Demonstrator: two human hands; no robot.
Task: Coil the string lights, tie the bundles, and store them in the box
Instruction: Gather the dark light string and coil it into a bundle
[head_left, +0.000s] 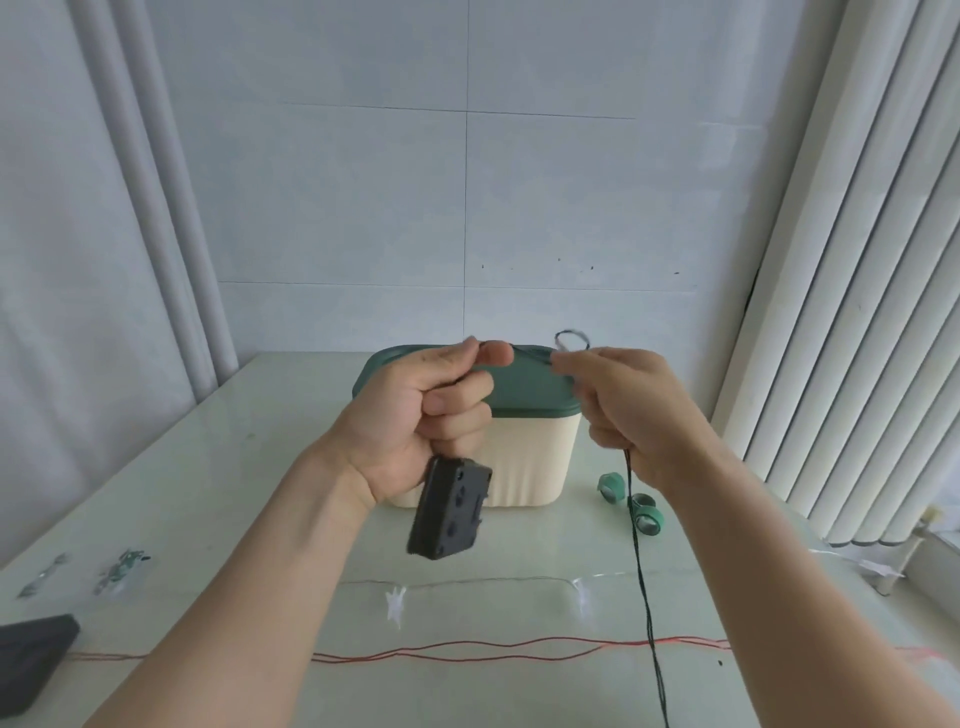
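Both hands pinch thin dark wire (640, 561) | left hand (431, 415) grip dangles boxy black pack (449, 514) | right hand (623, 405) grip clamped.

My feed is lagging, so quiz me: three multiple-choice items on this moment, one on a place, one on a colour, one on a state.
1. Where are the green straps?
A. on the lid
B. on the table right of the box
C. in the left hand

2. What colour is the lid?
A. dark green
B. red
C. white

3. What state is the box in?
A. open
B. lid on
C. tipped over

Answers: B, the straps lie on the table beside the box's right side; A, the lid is dark green over a cream body; B, the lid sits on the upright box.
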